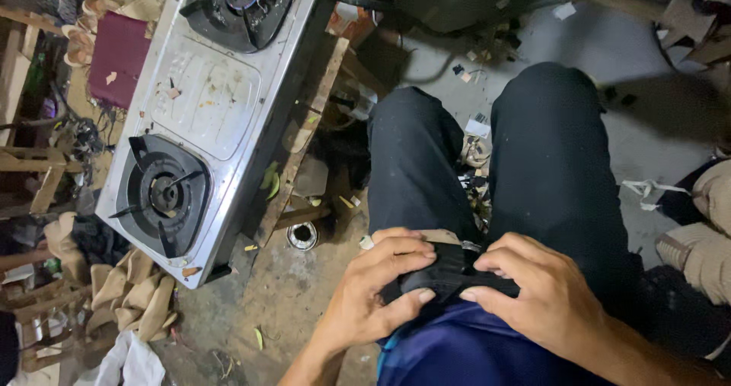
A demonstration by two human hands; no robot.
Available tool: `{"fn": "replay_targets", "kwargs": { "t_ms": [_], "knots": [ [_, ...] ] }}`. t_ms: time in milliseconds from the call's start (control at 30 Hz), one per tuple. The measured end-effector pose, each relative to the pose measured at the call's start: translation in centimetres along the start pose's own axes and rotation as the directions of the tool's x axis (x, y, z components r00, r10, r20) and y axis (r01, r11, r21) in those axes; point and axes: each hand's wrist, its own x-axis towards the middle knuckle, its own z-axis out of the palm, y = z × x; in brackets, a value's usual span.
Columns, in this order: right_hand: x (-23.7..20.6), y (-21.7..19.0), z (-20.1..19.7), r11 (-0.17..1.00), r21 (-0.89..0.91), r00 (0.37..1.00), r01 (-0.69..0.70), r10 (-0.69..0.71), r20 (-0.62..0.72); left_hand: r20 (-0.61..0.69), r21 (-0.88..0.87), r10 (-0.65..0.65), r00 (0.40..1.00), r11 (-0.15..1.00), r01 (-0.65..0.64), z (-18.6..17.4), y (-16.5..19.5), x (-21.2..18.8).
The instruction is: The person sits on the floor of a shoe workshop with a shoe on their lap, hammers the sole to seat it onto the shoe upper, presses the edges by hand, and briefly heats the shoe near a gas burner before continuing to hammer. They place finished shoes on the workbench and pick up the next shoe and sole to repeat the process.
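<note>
**Cluttered workshop floor, hands on a black strap**

Head view: the left hand and right hand both pinch a black strap at the person's lap, fingers curled around it. Beyond the knees lies a stained concrete floor littered with scraps. A steel two-burner stove lies toward its left edge, beside wooden frames and rags
</note>
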Motion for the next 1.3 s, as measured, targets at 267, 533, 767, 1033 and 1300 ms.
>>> {"fn": "replay_targets", "kwargs": {
  "t_ms": [267,533,767,1033,1300],
  "knots": [
    [0.5,0.7,2.4,0.998,0.052,0.998,0.019,-0.023,0.062,0.068,0.123,-0.085,0.994,0.989,0.077,-0.4,0.3,-1.5],
    [0.7,1.6,3.9,0.985,0.166,0.998,-0.045,0.037,0.051,-0.030,0.251,-0.065,0.997,0.965,0.071,2.0,-0.7,-2.1],
    [0.2,1.3,4.1,0.992,0.092,0.996,-0.088,0.085,0.037,-0.066,0.280,-0.053,0.996,0.958,0.069,2.9,-1.1,-3.3],
    [-1.7,2.3,2.4,0.994,-0.060,0.996,0.088,-0.086,0.037,-0.140,0.172,-0.112,0.984,0.976,0.136,3.5,-0.9,-3.8],
    [-2.4,2.8,3.0,0.993,0.022,0.993,-0.117,0.117,0.014,-0.058,0.206,-0.077,0.995,0.975,0.088,3.7,-0.5,-5.5]
  ]
}}
